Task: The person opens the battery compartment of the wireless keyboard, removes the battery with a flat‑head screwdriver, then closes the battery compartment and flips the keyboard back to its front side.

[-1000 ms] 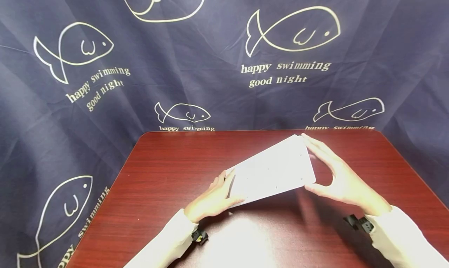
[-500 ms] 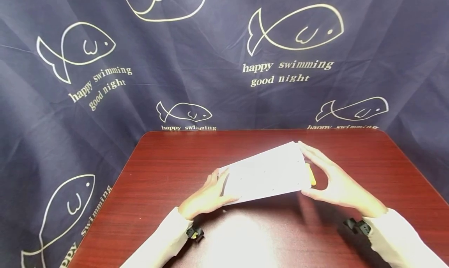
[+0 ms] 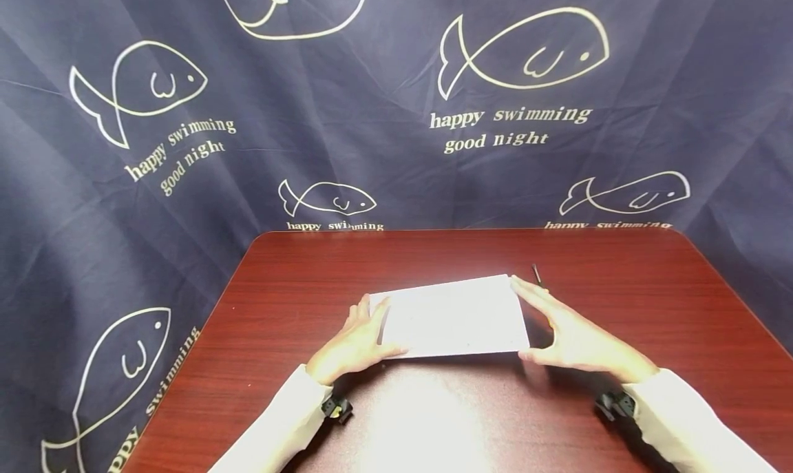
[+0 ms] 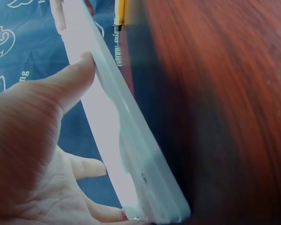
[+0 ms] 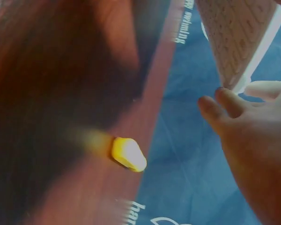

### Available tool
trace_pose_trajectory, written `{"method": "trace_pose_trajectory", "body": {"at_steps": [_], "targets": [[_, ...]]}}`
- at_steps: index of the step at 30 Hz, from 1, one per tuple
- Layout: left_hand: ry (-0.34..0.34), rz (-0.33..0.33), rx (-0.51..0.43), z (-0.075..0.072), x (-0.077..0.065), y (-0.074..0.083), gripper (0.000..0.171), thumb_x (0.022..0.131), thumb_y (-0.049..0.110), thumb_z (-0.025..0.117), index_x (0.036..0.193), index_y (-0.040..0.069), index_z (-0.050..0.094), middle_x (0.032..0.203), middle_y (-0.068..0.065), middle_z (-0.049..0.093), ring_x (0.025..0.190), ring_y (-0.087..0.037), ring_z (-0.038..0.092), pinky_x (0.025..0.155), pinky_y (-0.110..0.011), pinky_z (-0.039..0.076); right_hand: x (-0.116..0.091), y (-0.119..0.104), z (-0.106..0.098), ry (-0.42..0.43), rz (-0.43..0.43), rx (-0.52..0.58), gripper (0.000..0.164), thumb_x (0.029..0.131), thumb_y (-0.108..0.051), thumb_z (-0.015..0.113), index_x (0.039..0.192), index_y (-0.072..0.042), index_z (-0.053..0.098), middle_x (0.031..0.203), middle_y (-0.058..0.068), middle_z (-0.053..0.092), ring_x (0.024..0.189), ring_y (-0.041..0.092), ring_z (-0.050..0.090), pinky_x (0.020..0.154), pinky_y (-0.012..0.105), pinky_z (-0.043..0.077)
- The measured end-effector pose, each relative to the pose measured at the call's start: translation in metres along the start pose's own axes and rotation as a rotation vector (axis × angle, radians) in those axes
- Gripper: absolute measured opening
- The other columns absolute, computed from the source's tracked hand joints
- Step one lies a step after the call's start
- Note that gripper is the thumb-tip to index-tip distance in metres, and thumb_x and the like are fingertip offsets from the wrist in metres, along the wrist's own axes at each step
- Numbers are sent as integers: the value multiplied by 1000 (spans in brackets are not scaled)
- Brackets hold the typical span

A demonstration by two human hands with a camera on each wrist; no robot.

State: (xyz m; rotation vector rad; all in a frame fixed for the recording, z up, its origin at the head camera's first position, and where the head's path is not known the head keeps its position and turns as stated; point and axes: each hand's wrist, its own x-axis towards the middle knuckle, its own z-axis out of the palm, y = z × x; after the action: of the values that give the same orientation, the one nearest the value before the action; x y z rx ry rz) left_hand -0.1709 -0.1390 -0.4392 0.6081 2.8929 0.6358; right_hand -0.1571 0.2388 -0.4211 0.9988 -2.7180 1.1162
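Observation:
A white keyboard (image 3: 455, 317) lies level between both hands, its plain back with small holes turned up. In the right wrist view, the lower face of the keyboard (image 5: 239, 40) shows rows of key-like shapes. My left hand (image 3: 356, 342) grips the left end, thumb on the near edge and fingers at the far edge. With thumb and fingers spread across the right end, my right hand (image 3: 576, 335) holds the two corners. The left wrist view shows the left thumb (image 4: 70, 79) against the keyboard's long side, close over the table.
A yellow-handled tool (image 5: 129, 154), like a screwdriver, lies on the reddish-brown table (image 3: 297, 273) beyond the right hand. In the head view only its slim shaft (image 3: 536, 275) shows. A dark blue curtain (image 3: 396, 80) with fish drawings hangs behind the table.
Both hands have brought the keyboard lower and to the left, and its raised right end has come down, so it lies flatter. The tool's slim shaft has come into view.

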Motion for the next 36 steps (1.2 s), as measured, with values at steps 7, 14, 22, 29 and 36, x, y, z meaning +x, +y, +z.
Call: {"method": "trace_pose_trajectory", "body": {"at_steps": [7, 14, 22, 29, 36], "targets": [[31, -24, 72, 3, 1, 4, 95, 74, 57, 71, 145, 7, 34, 142, -39, 19, 124, -54, 30, 98, -57, 31, 4, 9, 17, -51, 16, -70, 107, 63, -20, 86, 149, -3, 24, 149, 19, 27, 134, 32, 26, 97, 6, 11], [83, 13, 218, 12, 4, 5, 94, 72, 58, 73, 139, 1, 39, 135, -44, 25, 114, -54, 38, 93, -55, 36, 7, 11, 31, -111, 45, -155, 104, 60, -12, 81, 143, 11, 23, 145, 28, 28, 130, 39, 32, 97, 6, 7], [111, 15, 227, 12, 4, 9, 94, 70, 56, 75, 137, -1, 41, 134, -45, 27, 114, -55, 37, 92, -55, 37, 11, 4, 35, -136, 126, -212, 104, 60, -15, 83, 141, 13, 24, 144, 32, 28, 130, 41, 33, 105, 38, 28], [80, 46, 224, 7, 5, 6, 90, 70, 54, 75, 135, 1, 43, 131, -42, 30, 109, -53, 40, 88, -55, 39, 18, -5, 31, -202, 197, -234, 101, 67, -29, 84, 137, 17, 28, 141, 37, 27, 129, 48, 30, 100, 56, 28], [56, 46, 177, -2, 5, -5, 84, 67, 48, 81, 132, 6, 47, 136, -26, 34, 116, -42, 38, 84, -55, 38, 41, -7, 26, -23, 174, -286, 63, 73, -19, 80, 124, 7, 54, 118, 23, 54, 110, 42, 47, 90, 53, 39]]}}
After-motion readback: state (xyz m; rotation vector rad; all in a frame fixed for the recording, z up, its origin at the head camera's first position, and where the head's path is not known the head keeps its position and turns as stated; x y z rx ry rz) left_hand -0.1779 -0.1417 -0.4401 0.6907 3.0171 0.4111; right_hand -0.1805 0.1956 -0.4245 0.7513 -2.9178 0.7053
